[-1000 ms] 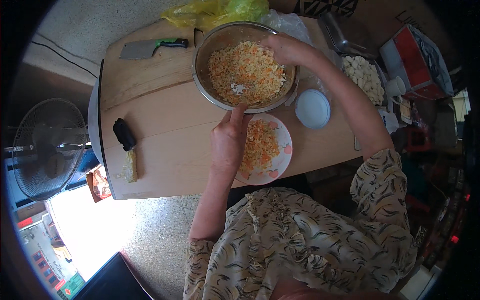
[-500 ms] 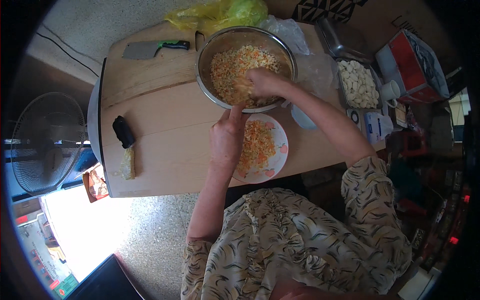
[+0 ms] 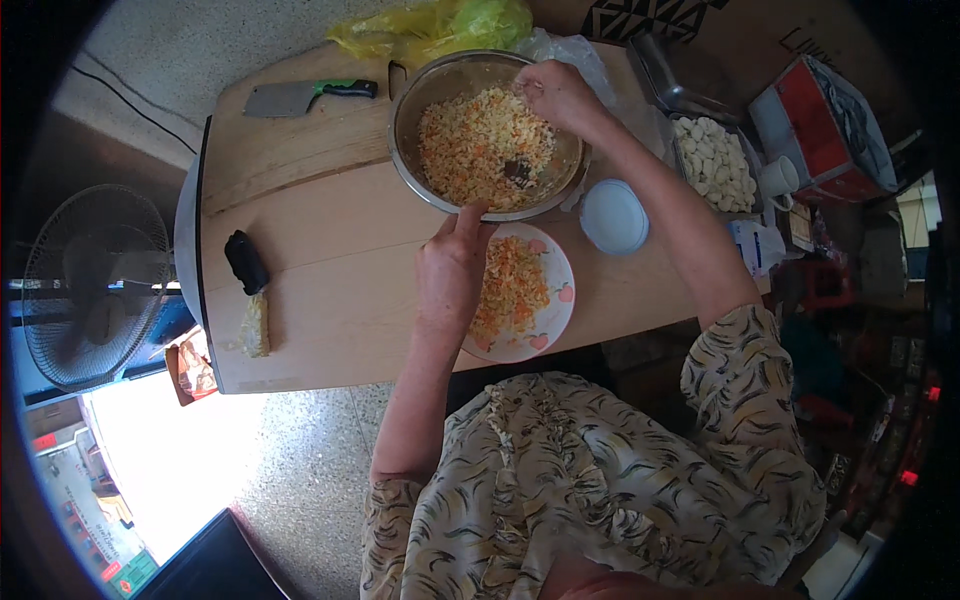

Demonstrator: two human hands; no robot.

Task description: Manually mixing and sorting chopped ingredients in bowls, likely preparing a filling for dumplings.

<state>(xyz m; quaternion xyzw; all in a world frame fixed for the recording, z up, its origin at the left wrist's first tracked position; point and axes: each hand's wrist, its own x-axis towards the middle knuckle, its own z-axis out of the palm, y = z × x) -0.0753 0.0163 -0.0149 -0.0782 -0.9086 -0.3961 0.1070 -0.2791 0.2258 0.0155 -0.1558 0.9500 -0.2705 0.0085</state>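
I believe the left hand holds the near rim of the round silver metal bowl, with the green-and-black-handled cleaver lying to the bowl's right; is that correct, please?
Not quite: the head view shows the green-and-black-handled cleaver lying to the left of the round silver metal bowl. The left hand does hold the bowl's near rim.
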